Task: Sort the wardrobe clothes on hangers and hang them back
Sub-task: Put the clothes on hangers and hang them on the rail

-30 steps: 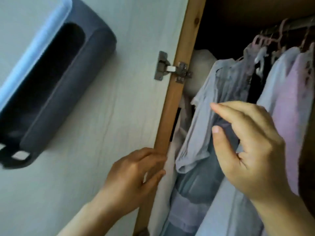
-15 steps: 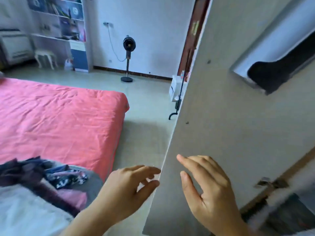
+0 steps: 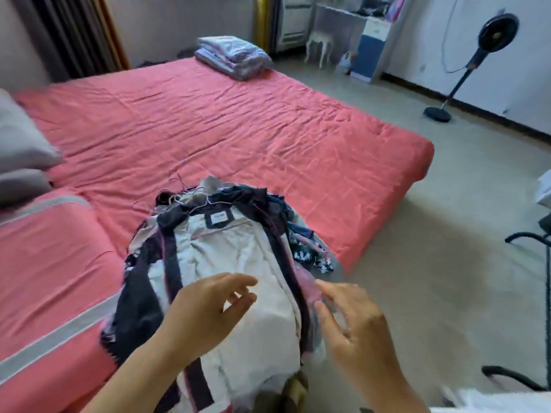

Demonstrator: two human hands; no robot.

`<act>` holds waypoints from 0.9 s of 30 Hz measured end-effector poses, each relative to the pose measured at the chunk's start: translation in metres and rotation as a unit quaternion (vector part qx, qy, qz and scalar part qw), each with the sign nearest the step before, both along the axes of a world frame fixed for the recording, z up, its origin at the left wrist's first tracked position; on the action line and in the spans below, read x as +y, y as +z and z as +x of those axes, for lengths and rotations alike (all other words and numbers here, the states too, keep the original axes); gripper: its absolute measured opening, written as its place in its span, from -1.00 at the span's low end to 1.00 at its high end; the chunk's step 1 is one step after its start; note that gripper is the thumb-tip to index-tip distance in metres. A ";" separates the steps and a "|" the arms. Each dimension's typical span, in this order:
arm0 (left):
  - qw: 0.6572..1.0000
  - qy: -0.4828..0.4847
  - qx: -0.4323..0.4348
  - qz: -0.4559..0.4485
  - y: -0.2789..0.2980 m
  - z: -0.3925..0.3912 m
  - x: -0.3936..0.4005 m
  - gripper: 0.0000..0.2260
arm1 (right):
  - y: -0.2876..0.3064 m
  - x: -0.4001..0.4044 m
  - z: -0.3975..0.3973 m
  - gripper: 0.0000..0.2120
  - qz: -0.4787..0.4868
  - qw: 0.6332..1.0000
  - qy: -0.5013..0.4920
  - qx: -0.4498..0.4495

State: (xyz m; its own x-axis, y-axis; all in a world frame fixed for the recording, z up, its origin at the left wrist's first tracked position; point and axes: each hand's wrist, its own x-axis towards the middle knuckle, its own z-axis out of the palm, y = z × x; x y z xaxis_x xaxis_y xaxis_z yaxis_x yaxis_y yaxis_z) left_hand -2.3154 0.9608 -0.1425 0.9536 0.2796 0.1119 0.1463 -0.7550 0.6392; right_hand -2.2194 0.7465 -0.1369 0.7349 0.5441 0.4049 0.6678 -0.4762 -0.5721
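A small white label [image 3: 218, 218] framed in dark trim sits at the collar of the top garment; its writing is too blurred to read. The pile of clothes [image 3: 226, 263] lies on the near edge of the pink bed [image 3: 208, 120], a white jacket lining with navy borders uppermost, thin wire hangers [image 3: 190, 201] at its far end. The left hand [image 3: 205, 308] hovers over the lining, fingers relaxed and empty; the right hand [image 3: 354, 320], fingers spread, touches pink fabric at the pile's side.

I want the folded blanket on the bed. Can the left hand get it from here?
Probably not. The left hand hovers over the clothes pile, while the blanket lies at the bed's far corner.
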 end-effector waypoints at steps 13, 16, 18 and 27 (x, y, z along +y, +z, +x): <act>0.967 0.218 0.115 -0.064 -0.062 0.086 0.114 -0.57 | -0.108 0.189 0.182 -0.67 -0.147 0.960 0.173 0.163; 0.953 0.241 0.164 -0.080 -0.080 0.127 0.142 -0.66 | -0.136 0.234 0.236 -0.64 -0.188 0.947 0.189 0.177; 0.943 0.254 0.196 -0.086 -0.092 0.149 0.160 -0.80 | -0.156 0.264 0.267 -0.68 -0.214 0.940 0.202 0.175; 0.905 0.319 0.238 -0.149 -0.130 0.179 0.192 -0.82 | -0.223 0.374 0.333 -0.66 -0.356 0.905 0.221 0.080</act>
State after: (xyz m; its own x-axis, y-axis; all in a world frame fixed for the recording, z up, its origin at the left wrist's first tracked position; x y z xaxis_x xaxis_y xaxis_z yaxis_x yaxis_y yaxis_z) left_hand -2.1364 1.1530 -0.2725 0.5082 0.7404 -0.4399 0.8041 -0.2251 0.5502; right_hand -1.8861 1.1207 -0.3599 0.4007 0.8799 -0.2555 0.8182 -0.4691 -0.3324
